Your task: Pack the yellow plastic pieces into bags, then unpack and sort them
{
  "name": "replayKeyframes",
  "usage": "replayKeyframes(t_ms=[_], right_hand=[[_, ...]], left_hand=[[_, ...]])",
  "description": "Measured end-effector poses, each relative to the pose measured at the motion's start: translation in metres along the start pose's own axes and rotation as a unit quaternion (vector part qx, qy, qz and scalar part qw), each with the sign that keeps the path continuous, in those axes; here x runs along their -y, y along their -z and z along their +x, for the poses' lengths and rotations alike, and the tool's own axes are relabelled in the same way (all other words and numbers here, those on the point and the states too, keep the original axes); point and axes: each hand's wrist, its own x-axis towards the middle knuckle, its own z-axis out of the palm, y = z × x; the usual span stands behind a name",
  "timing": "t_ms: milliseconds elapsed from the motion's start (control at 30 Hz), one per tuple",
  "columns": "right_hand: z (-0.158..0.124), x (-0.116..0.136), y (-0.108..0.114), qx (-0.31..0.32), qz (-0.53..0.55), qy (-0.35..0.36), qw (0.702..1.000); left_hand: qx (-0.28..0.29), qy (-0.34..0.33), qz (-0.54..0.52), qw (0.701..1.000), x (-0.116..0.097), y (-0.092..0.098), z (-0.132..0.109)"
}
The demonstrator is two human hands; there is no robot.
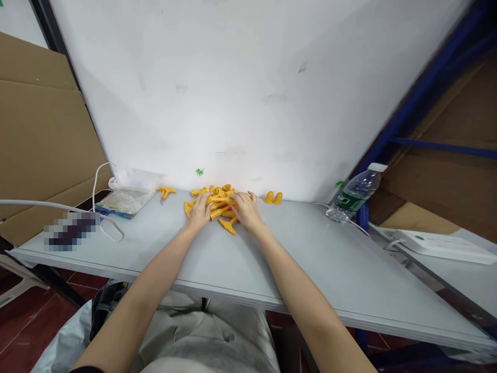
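A heap of yellow plastic pieces (pixel 222 199) lies near the back of the grey table, mixing ribbed tubes with curved handle-like parts. My left hand (pixel 199 211) rests against the left side of the heap, fingers extended over the pieces. From the right, my right hand (pixel 246 208) touches the heap with its fingers apart. Both hands look open around the pile; what lies under the fingers is partly hidden. Just in front of the heap is a curved yellow handle (pixel 228 225). Two yellow cup-shaped caps (pixel 273 198) stand to the right of my right hand.
A yellow T-shaped handle with a metal spiral (pixel 166 192) lies left of the heap, near a clear plastic bag (pixel 134 194). White cables (pixel 95 181) cross the left side. At right are a water bottle (pixel 354 194) and a white power strip (pixel 446 245). A white wall (pixel 248 103) rises behind.
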Motion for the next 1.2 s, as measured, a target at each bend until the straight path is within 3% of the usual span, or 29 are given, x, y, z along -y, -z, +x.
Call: replayKeyframes(t_ms=[467, 667, 867, 1067, 1200], right_hand=[[-0.001, -0.005, 0.006, -0.006, -0.064, -0.046, 0.997], [-0.002, -0.008, 0.009, -0.050, -0.078, -0.089, 0.992], [-0.009, -0.037, 0.016, -0.093, -0.090, -0.236, 0.963], [-0.041, -0.083, 0.016, -0.104, -0.056, -0.472, 0.874], [-0.061, -0.107, 0.010, -0.067, -0.034, -0.551, 0.831]], left_hand=[[-0.047, 0.035, -0.037, 0.998, 0.008, -0.004, 0.000], [-0.062, 0.089, -0.039, 0.993, 0.008, -0.003, 0.000], [-0.085, 0.143, -0.062, 0.984, 0.017, -0.006, 0.001], [-0.119, 0.191, -0.095, 0.970, 0.020, -0.007, 0.003], [-0.126, 0.204, -0.110, 0.964, 0.019, -0.005, 0.004]])
